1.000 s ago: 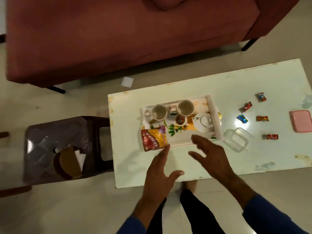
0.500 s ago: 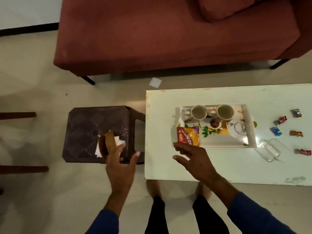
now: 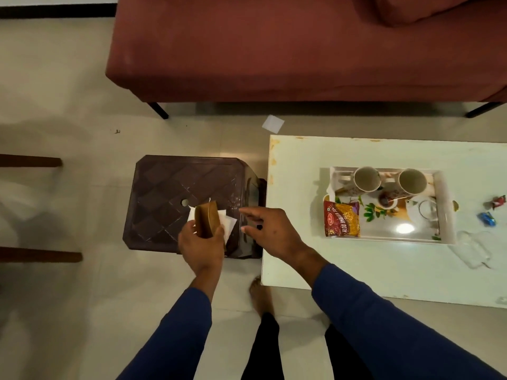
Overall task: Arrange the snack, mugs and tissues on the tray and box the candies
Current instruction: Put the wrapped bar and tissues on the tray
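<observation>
My left hand (image 3: 201, 244) grips a brown wooden tissue holder (image 3: 207, 219) with white tissues (image 3: 228, 222) in it, over the dark plastic stool (image 3: 170, 196). Just to its right my right hand (image 3: 274, 233) hovers with fingers spread, holding nothing. On the white table (image 3: 356, 264) stands a white tray (image 3: 444, 209) with two mugs (image 3: 367, 179) (image 3: 412, 181), a small teapot (image 3: 421, 212) and a red-and-yellow snack packet (image 3: 341, 219). Wrapped candies (image 3: 487, 218) (image 3: 498, 201) lie right of the tray. A clear plastic box (image 3: 473, 249) sits below them.
A red sofa (image 3: 274, 50) runs along the far side. A white scrap of paper (image 3: 273, 123) lies on the floor between the sofa and the table. Wooden furniture legs (image 3: 38, 253) show at the left edge. My bare foot (image 3: 260, 296) is by the table's near corner.
The view swung left from the table to the stool. My left hand reached the tissue holder and closed on it. My right hand left the tray and came over beside the holder.
</observation>
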